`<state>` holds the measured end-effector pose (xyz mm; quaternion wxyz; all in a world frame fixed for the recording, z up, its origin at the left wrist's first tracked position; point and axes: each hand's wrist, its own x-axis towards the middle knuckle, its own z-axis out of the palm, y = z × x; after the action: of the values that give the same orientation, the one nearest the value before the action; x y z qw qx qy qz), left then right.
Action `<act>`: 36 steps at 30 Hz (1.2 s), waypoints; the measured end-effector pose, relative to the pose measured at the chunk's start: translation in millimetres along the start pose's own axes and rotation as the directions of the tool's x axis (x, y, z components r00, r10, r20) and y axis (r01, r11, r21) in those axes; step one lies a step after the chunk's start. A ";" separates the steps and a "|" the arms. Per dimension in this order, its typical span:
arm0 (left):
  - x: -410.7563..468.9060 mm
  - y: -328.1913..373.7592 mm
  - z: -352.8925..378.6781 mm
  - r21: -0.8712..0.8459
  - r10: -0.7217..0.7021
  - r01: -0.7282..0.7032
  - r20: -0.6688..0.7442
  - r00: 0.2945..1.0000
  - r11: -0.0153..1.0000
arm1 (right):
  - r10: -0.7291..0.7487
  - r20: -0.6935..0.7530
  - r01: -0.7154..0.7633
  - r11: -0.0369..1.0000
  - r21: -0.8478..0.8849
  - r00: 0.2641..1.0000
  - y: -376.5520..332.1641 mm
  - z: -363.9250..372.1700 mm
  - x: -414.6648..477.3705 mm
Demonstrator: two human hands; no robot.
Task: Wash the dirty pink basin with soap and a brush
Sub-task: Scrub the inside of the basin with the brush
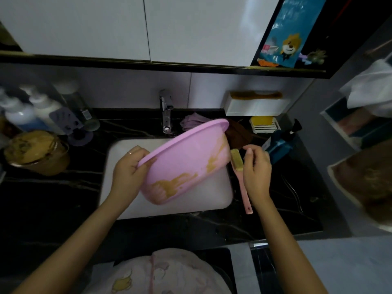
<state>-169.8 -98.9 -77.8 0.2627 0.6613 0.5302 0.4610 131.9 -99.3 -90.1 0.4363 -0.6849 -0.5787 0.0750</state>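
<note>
The left hand (129, 168) gripped the rim of the pink basin (182, 164), fingers curled over the edge. It held the basin tilted above the white sink (114, 177), set in the dark worktop (53, 198), likely so that runoff would fall into the sink. This turned the wall streaked with yellow-brown dirt toward the brush (237, 161). The right hand (256, 170) had its fingers closed on the brush near the head, bristles just beside the basin's soiled wall and the pink handle hanging down. A yellow soap bar (261, 120) sat in a dish by the worktop's back edge, right of the tap (166, 111). Scrubbing looked about to start.
</note>
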 end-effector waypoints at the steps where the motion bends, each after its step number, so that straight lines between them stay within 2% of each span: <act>1: 3.9 1.9 -1.7 0.044 0.022 -0.023 0.025 0.999 0.999 | -0.048 0.022 0.049 0.999 -0.018 0.999 -5.6 -1.8 -3.5; 2: 8.5 5.1 -2.9 0.082 0.038 -0.041 0.037 0.999 0.996 | -0.045 0.062 0.045 0.999 0.002 0.997 -9.8 -4.5 -4.7; 3: 11.6 7.8 -5.4 0.105 0.051 -0.055 0.042 0.998 0.993 | 0.018 0.110 -0.026 0.997 0.067 0.994 -15.8 -7.7 -4.1; 5: 15.1 15.7 -8.4 0.110 0.093 -0.099 0.060 0.994 0.989 | 0.246 0.217 -0.295 0.926 0.233 0.945 -23.9 -14.2 6.8; 6: 15.4 20.4 -10.0 0.110 0.127 -0.135 0.082 0.989 0.985 | 0.367 0.280 -0.436 0.865 0.248 0.887 -24.8 -16.4 15.5; 8: 11.9 31.4 -12.1 0.123 0.200 -0.216 0.135 0.971 0.969 | 0.528 0.401 -0.613 0.782 0.115 0.749 -19.9 -20.0 32.0; 10: 6.3 40.1 -13.6 0.159 0.279 -0.308 0.181 0.943 0.938 | 0.574 0.519 -0.679 0.734 0.017 0.633 -14.7 -23.1 40.7; 12: -1.1 44.4 -14.8 0.194 0.387 -0.432 0.231 0.893 0.881 | 0.556 0.614 -0.722 0.691 0.032 0.560 -7.9 -23.3 42.1; 14: -7.5 39.5 -13.3 0.241 0.505 -0.573 0.291 0.813 0.783 | 0.533 0.648 -0.733 0.678 0.059 0.545 -3.9 -22.1 39.2; 16: -13.7 28.9 -13.6 0.268 0.558 -0.662 0.372 0.741 0.700 | 0.542 0.634 -0.716 0.698 0.026 0.552 -2.2 -17.2 33.2; 18: -19.1 16.2 -18.2 0.268 0.559 -0.680 0.408 0.721 0.682 | 0.533 0.636 -0.722 0.690 0.056 0.559 -0.1 -12.0 27.5; 22: -22.8 -6.6 -38.9 0.299 0.418 -0.540 0.386 0.823 0.787 | 0.484 0.685 -0.733 0.672 0.108 0.544 0.9 -2.9 12.9; 26: -35.5 -39.0 -43.8 0.404 0.270 -0.390 0.323 0.907 0.828 | 0.433 0.738 -0.714 0.693 0.093 0.517 8.0 17.8 -8.5; 27: -39.2 -46.5 -42.1 0.435 0.204 -0.307 0.269 0.941 0.846 | 0.427 0.743 -0.711 0.697 0.092 0.515 8.7 23.3 -12.9; 29: -48.0 -59.3 -39.1 0.457 -0.063 -0.006 0.136 0.989 0.890 | 0.428 0.752 -0.719 0.689 0.086 0.500 10.8 36.5 -20.5; 30: -51.8 -64.3 -36.8 0.435 -0.219 0.165 0.079 0.972 0.885 | 0.438 0.754 -0.724 0.686 0.070 0.489 12.9 42.4 -24.0; 31: -56.3 -69.7 -34.2 0.419 -0.333 0.273 0.075 0.940 0.866 | 0.449 0.753 -0.722 0.691 0.049 0.481 16.7 46.4 -27.9; 34: -64.7 -72.7 -18.6 0.366 -0.496 0.424 0.126 0.859 0.828 | 0.470 0.727 -0.627 0.776 -0.071 0.501 27.6 57.5 -39.8; 35: -63.9 -72.3 -13.4 0.287 -0.551 0.513 0.069 0.831 0.809 | 0.475 0.713 -0.579 0.806 -0.119 0.516 30.5 59.4 -42.7; 36: -61.0 -70.5 -10.1 0.306 -0.585 0.564 -0.026 0.810 0.767 | 0.479 0.703 -0.535 0.829 -0.164 0.526 34.4 61.4 -44.1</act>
<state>-211.9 -136.7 -152.6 0.3066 0.5151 0.7607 0.2491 105.5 -104.0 -168.7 0.1577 -0.7208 -0.4740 0.4805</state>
